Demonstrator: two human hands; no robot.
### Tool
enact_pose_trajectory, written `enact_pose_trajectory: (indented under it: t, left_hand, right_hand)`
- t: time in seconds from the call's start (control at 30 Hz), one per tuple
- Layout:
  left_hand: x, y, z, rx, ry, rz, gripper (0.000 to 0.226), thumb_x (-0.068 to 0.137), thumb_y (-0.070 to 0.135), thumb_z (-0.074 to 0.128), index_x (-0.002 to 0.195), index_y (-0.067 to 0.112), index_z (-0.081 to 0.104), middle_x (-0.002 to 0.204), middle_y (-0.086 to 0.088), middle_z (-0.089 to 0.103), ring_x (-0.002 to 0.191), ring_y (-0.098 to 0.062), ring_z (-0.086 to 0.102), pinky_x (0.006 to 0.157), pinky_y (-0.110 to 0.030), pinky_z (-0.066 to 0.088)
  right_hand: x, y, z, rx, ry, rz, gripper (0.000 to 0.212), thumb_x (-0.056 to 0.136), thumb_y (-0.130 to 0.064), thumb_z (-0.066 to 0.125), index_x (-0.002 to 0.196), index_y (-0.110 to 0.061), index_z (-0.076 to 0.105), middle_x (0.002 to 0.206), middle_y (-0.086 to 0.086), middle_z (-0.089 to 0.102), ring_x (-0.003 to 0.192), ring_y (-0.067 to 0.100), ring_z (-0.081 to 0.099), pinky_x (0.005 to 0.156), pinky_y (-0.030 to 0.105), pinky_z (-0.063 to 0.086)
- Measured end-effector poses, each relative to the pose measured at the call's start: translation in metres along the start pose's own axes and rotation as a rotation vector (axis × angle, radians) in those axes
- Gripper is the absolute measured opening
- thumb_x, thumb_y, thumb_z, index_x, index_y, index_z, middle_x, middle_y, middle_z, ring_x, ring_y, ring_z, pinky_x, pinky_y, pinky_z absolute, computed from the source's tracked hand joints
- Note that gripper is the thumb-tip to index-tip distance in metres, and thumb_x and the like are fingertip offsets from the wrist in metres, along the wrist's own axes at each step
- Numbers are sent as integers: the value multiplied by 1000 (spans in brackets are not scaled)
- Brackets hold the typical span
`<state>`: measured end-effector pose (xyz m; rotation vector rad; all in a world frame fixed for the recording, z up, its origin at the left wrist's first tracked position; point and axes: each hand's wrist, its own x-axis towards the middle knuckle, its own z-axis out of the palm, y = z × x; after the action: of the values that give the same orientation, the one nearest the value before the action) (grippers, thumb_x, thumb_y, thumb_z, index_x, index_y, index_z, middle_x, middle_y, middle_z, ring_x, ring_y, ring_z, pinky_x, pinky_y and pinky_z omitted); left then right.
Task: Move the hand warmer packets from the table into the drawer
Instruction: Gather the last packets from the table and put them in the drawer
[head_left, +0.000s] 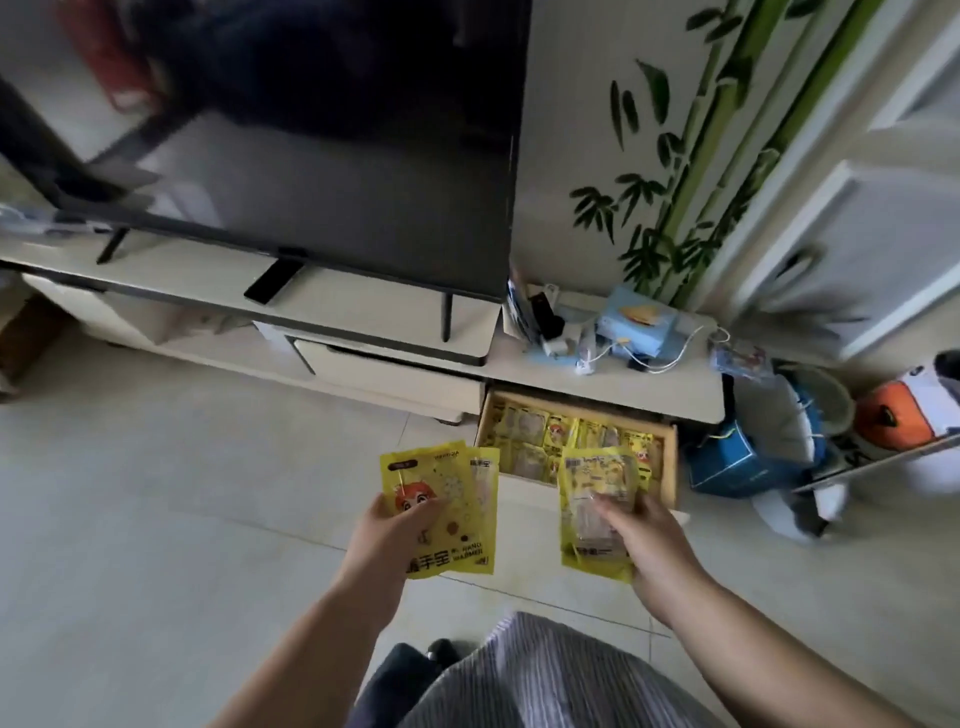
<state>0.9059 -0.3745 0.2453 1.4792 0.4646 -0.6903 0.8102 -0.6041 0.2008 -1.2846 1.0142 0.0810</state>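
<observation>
Two small fans of yellow hand warmer packets are held out in front of the body, above the pale floor tiles (156, 519) and just short of the open drawer (670, 467) of the low TV stand (597, 384). The left-hand packets (441, 499), at least two overlapped, are gripped by the left hand (395, 535) near their lower left corner, with the thumb laid across the printed front and the fingers hidden behind. The right-hand packets (597, 499) are pinched by the right hand (644, 540) along their right edge, the thumb curled over the clear window; how many are stacked there cannot be told because of blur. The drawer is already seen to be lined with rows of the same yellow packets (561, 441), so the task is judged to be well advanced. The packets are judged to be light, flat and pliable, made of glossy film that is likely to be slippery, so that stacked ones may slide apart if only one corner is held. A firmer hold would probably be had across the middle or along a sealed edge, with thumb and fingers on opposite faces. Little fragility is expected, though the film could be creased or torn if crushed. A television (311, 156) and a clutter of chargers and a blue box (639, 322) are seen on the stand top above the drawer.
</observation>
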Motion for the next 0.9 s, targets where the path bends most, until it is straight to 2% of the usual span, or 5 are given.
enact_pose_trajectory:
  t: [0.17,0.27,0.63,0.77,0.9]
  left_hand:
    - [75,19,51,114,-27,-125,14,87,5,62,100,6,58,89,-17,68,80,-35,66,72,-44,53]
    - [124,26,86,163,-7,-178,14,88,6,61,102,7,57,92,-17,67,81,-34,65,70,-41,53]
    - [288,2,187,332,32,-279,6,89,7,59,93,12,59,96,-19,68,90,-38,67,85,-52,54]
    - [377,-58,206,432,17,-307,8,89,8,58,95,12,61,96,-19,70,90,-38,68,85,-57,53]
    - [444,-107,209,480,19,-326,10,88,9,59,92,17,63,96,-17,71,88,-36,69,84,-57,54]
  right_hand:
    - [43,-26,-19,96,44,94,27,84,-30,64,110,-24,62,107,6,71,101,28,66,93,55,50]
    - [91,-38,-39,98,76,136,21,89,-16,56,109,-12,60,104,10,69,103,34,64,93,52,50]
    - [281,-54,-65,11,41,216,42,76,-37,72,111,-17,59,115,9,66,103,26,63,98,52,47]
    - [383,27,-58,-53,50,303,96,49,-62,72,132,-24,44,135,1,54,120,24,54,104,53,39]
    - [445,74,-42,-146,29,333,27,79,-28,68,103,-20,59,109,6,66,103,26,62,97,52,46]
